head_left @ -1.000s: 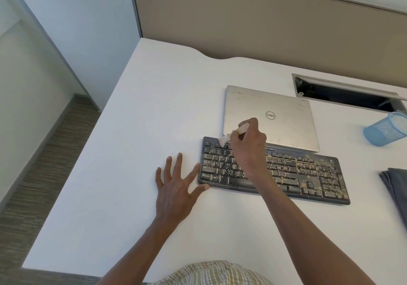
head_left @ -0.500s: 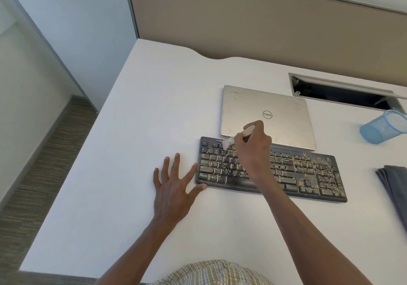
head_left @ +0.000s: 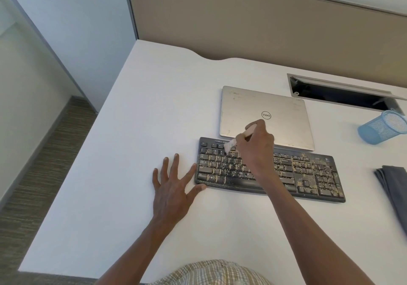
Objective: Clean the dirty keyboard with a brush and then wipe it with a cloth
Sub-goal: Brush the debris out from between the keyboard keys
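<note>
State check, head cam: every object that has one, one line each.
keyboard: dirty, crumbs across the keys, flat on the desk
brush: held in the right hand, bristles on the top-left keys
left hand: fingers spread flat on the desk, thumb at the keyboard's left corner
laptop: lid closed, smudged
cloth: folded, unused, at right
mesh cup: tipped on its side
cable hatch: open

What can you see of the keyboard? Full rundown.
The keyboard is a full-size black one, plastic by its look, with a number pad at its right end. It lies flat on the white desk, just in front of a closed silver laptop. Tan crumbs cover the keys, thickest toward the right. The right hand holds a brush with its bristles at the upper-left rows. The left hand lies spread, its thumb at the near-left corner.
</note>
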